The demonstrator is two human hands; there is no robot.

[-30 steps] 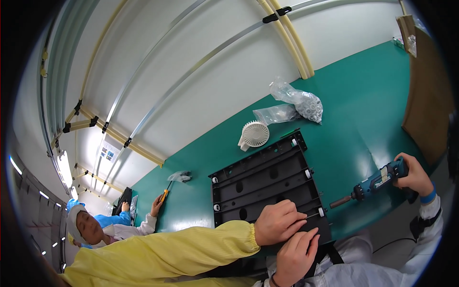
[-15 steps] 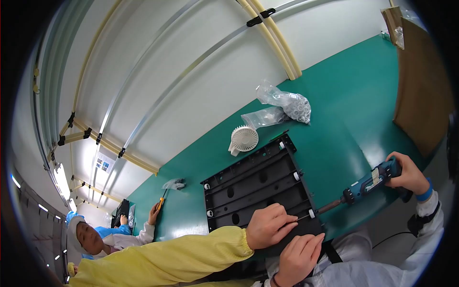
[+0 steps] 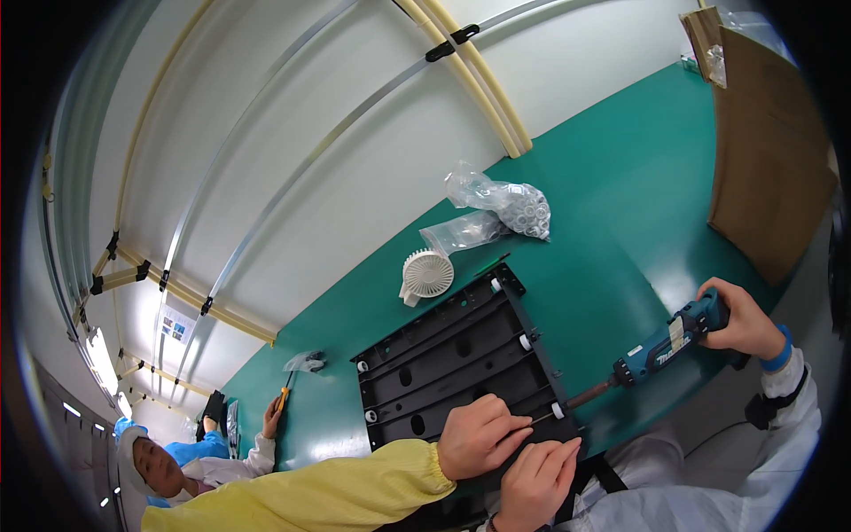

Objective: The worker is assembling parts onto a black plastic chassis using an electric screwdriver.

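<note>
A black ribbed panel (image 3: 461, 348) with white rollers along its sides lies on the green table. My right hand (image 3: 743, 321), with a blue band at the wrist, is closed around a teal and black power screwdriver (image 3: 667, 344). Its brownish socket tip meets the panel's right edge beside a white roller (image 3: 557, 410). My left hand (image 3: 534, 486) has its fingers pressed together at the panel's near right corner. Beside it, a co-worker's hand (image 3: 483, 434) in a yellow sleeve pinches a thin rod (image 3: 542, 418) that leads to that same roller.
Beyond the panel are a white handheld fan (image 3: 427, 273) and clear bags of small rings (image 3: 523, 211). A brown cardboard sheet (image 3: 767, 151) stands at the far right. Another person (image 3: 160, 461) at the left holds an orange-handled screwdriver (image 3: 283, 398).
The whole scene has shifted slightly left in view. The power screwdriver's tip stays at the same roller, and the hands keep their places on the panel.
</note>
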